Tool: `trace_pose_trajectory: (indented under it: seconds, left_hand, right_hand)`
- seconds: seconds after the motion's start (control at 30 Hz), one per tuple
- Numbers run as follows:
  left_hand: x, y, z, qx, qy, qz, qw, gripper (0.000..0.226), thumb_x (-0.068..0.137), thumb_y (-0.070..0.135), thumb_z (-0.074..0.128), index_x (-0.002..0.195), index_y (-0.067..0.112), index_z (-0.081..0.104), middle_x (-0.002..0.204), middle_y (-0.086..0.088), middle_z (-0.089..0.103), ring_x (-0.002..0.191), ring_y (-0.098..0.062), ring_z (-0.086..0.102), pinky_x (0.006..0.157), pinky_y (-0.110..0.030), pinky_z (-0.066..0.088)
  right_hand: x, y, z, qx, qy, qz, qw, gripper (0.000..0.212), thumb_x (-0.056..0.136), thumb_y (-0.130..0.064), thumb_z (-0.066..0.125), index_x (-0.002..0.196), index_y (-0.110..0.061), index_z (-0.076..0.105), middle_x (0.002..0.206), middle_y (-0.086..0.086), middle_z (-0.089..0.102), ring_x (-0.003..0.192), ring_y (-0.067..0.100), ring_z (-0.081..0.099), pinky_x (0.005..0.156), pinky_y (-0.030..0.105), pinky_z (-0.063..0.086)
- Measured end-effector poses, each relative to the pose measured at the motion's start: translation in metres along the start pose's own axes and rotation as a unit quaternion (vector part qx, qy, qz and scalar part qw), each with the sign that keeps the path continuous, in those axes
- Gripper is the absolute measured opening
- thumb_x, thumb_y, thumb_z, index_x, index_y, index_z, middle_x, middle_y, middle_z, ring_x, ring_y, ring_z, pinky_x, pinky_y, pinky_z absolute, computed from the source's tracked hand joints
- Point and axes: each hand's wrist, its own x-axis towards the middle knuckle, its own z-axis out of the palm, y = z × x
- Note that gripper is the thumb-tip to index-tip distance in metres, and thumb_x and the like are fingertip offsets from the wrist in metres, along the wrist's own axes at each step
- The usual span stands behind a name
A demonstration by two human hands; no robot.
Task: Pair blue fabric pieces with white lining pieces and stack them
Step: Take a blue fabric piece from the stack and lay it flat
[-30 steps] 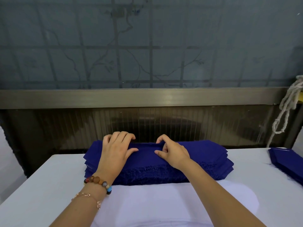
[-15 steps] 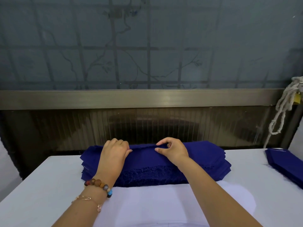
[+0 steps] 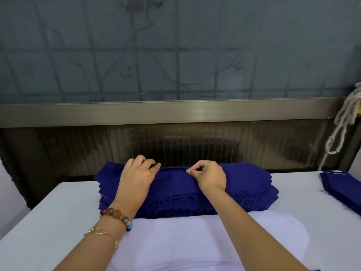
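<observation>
Okay, risk first: both hands are working the far edge of the blue stack [image 3: 244, 184], and the layers look thin and fuzzy at the cut edges, so I'd expect the pinch to lift two or three pieces instead of one. Cause would be fray threads locking neighbouring layers along the near edge, below the wrists. Second risk: pulling the top blue piece [image 3: 173, 174] toward the body could drag the layers under it, and the stack, already fanned out at both ends, would skew further. Third: the stack sits right at the back edge of the bench [image 3: 48, 222], beyond the fingertips, so a push the wrong way could tip pieces off behind. Hand state: right hand [image 3: 210, 177] has thumb and forefinger closed in a narrow pinch on a raised ridge of the top blue piece. Left hand [image 3: 136, 178] has fingers curled over the far edge with the thumb against the cloth. That looks like a grip on the same piece, though I can't see the fingertips. Both hands sit on top of the stack, with the ridge running between them. White lining pieces [image 3: 185, 237] lie flat under both forearms, just nearer than the stack and touching its near edge. A second blue pile [image 3: 343, 188] lies well out beyond the right hand. Bead bracelet [image 3: 117, 215] on the left wrist could snag the fray.
</observation>
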Motion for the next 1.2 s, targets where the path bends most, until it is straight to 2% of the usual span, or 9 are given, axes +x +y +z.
trace_pose_trajectory:
  seconds: [0.07, 0.13, 0.3, 0.43, 0.57, 0.67, 0.77, 0.9, 1.2]
  left_hand:
    - [-0.001, -0.002, -0.002, -0.002, 0.038, 0.017, 0.999, 0.057, 0.055, 0.005, 0.091, 0.109, 0.013, 0.074, 0.099, -0.008, 0.071, 0.09, -0.028, 0.065, 0.072, -0.04, 0.053]
    - [-0.003, -0.002, -0.001, -0.017, 0.066, 0.032, 0.997, 0.057, 0.052, 0.002, 0.092, 0.107, 0.011, 0.075, 0.093, -0.009, 0.068, 0.086, -0.028, 0.065, 0.069, -0.04, 0.054]
    - [-0.005, -0.003, 0.001, -0.088, 0.092, 0.046, 0.991, 0.024, 0.068, 0.008, 0.086, 0.09, 0.012, 0.076, 0.086, -0.005, 0.065, 0.078, -0.023, 0.063, 0.063, -0.036, 0.052]
    - [-0.008, -0.004, 0.005, -0.178, 0.042, -0.022, 0.983, 0.005, 0.086, 0.02, 0.072, 0.089, 0.019, 0.069, 0.08, 0.003, 0.066, 0.074, -0.015, 0.06, 0.063, -0.027, 0.046]
    - [-0.01, -0.003, 0.015, -0.191, 0.018, -0.076, 0.978, 0.009, 0.098, 0.028, 0.052, 0.1, 0.022, 0.058, 0.08, 0.006, 0.062, 0.071, -0.01, 0.053, 0.062, -0.023, 0.04]
    - [-0.01, -0.002, 0.017, -0.178, 0.016, -0.085, 0.98, 0.011, 0.099, 0.032, 0.049, 0.1, 0.023, 0.054, 0.074, 0.008, 0.059, 0.066, -0.009, 0.053, 0.058, -0.024, 0.042]
    - [-0.01, -0.003, 0.019, -0.177, -0.003, -0.1, 0.979, 0.01, 0.1, 0.035, 0.044, 0.101, 0.026, 0.049, 0.075, 0.011, 0.055, 0.066, -0.007, 0.052, 0.06, -0.02, 0.038]
    - [-0.008, -0.004, 0.02, -0.183, -0.023, -0.117, 0.976, 0.009, 0.101, 0.036, 0.04, 0.102, 0.028, 0.045, 0.079, 0.012, 0.055, 0.071, -0.005, 0.052, 0.063, -0.019, 0.038]
    - [-0.007, -0.004, 0.02, -0.197, -0.031, -0.131, 0.971, 0.006, 0.101, 0.034, 0.043, 0.103, 0.029, 0.046, 0.083, 0.01, 0.059, 0.074, -0.005, 0.055, 0.063, -0.017, 0.036]
  right_hand:
    - [-0.001, 0.0, 0.0, -0.007, 0.004, -0.003, 1.0, 0.01, 0.082, -0.039, 0.073, 0.075, -0.033, 0.069, 0.074, -0.017, 0.061, 0.067, 0.002, 0.055, 0.051, 0.019, 0.04]
    - [-0.002, 0.001, 0.001, -0.015, 0.009, -0.009, 1.0, 0.008, 0.083, -0.039, 0.072, 0.078, -0.033, 0.071, 0.076, -0.016, 0.062, 0.066, 0.002, 0.054, 0.05, 0.018, 0.039]
    - [-0.002, 0.001, 0.001, -0.032, 0.009, -0.013, 0.999, 0.006, 0.085, -0.04, 0.07, 0.084, -0.034, 0.072, 0.085, -0.011, 0.068, 0.068, 0.004, 0.055, 0.051, 0.019, 0.04]
    - [-0.002, 0.002, 0.0, -0.058, 0.002, -0.04, 0.998, 0.02, 0.087, -0.039, 0.067, 0.107, -0.037, 0.068, 0.097, -0.01, 0.068, 0.076, 0.004, 0.053, 0.054, 0.017, 0.039]
    - [-0.007, 0.004, 0.004, -0.16, -0.011, -0.15, 0.976, 0.053, 0.096, -0.019, 0.055, 0.14, -0.041, 0.034, 0.11, -0.006, 0.054, 0.07, 0.009, 0.056, 0.05, 0.021, 0.04]
    - [-0.006, 0.004, 0.004, -0.174, -0.057, -0.202, 0.962, 0.04, 0.099, -0.016, 0.046, 0.131, -0.04, 0.043, 0.108, -0.006, 0.045, 0.071, 0.01, 0.052, 0.054, 0.02, 0.041]
    - [-0.004, 0.005, -0.002, -0.183, -0.082, -0.187, 0.962, 0.017, 0.1, -0.029, 0.048, 0.116, -0.032, 0.054, 0.11, -0.005, 0.048, 0.081, 0.01, 0.05, 0.061, 0.017, 0.038]
    - [-0.003, 0.002, -0.019, -0.231, -0.117, -0.155, 0.953, 0.032, 0.097, -0.04, 0.051, 0.126, -0.026, 0.05, 0.12, 0.001, 0.05, 0.098, 0.02, 0.057, 0.079, 0.031, 0.049]
    - [0.027, 0.039, -0.107, -0.265, -0.18, -0.013, 0.947, 0.054, 0.091, -0.042, 0.062, 0.138, -0.019, 0.046, 0.134, 0.006, 0.053, 0.121, 0.026, 0.051, 0.097, 0.035, 0.042]
